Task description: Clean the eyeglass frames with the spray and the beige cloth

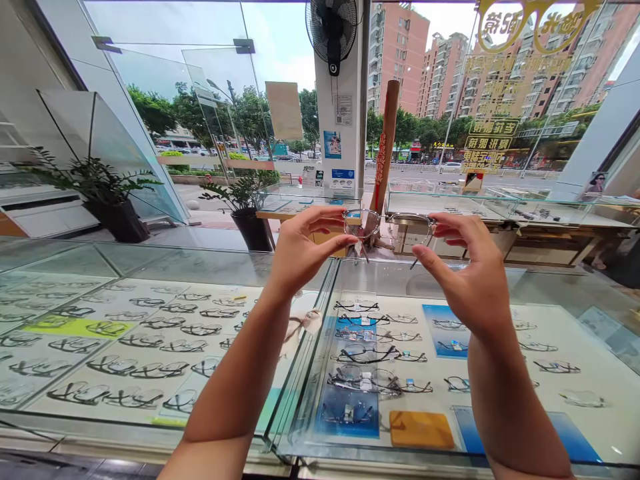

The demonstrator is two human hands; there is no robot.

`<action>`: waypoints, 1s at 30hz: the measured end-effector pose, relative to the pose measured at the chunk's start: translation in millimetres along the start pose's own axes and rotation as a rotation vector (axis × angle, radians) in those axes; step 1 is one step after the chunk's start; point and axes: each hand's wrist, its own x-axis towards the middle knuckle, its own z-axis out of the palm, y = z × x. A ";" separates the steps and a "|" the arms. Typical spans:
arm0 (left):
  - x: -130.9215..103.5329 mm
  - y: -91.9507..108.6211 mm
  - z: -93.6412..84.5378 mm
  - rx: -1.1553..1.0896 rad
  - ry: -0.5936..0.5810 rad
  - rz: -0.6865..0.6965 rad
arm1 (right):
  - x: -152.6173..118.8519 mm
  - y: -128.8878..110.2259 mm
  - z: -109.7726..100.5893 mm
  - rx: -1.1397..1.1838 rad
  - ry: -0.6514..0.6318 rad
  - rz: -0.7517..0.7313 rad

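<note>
A pair of eyeglasses (389,217) with a thin frame and clear lenses is held up in the air above the glass counters, its temples unfolded and hanging down. My left hand (307,243) pinches the left rim between thumb and fingers. On the other side, my right hand (467,260) has its fingers at the right end of the frame, thumb below. Both arms reach forward over the display. Beneath them, the right-hand showcase (540,400) holds rows of spectacles (367,353) and an orange-brown cloth or pouch (421,429).
A second glass showcase (165,313) with many spectacles joins on the left. Beyond the counters stand potted plants (115,193), a leaning wooden post (387,143) and another display case (525,217). A black fan (331,30) hangs on the pillar between large windows facing a street.
</note>
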 end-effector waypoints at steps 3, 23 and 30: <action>1.3 -0.8 -0.6 -0.004 -0.011 -0.016 | -0.2 -1.2 0.6 -0.006 0.006 -0.001; -4.1 4.0 1.2 0.117 0.087 0.062 | 0.0 6.5 6.0 -0.023 -0.049 0.038; -5.9 3.8 2.2 0.176 0.110 0.139 | -0.5 8.7 7.9 -0.024 -0.068 0.046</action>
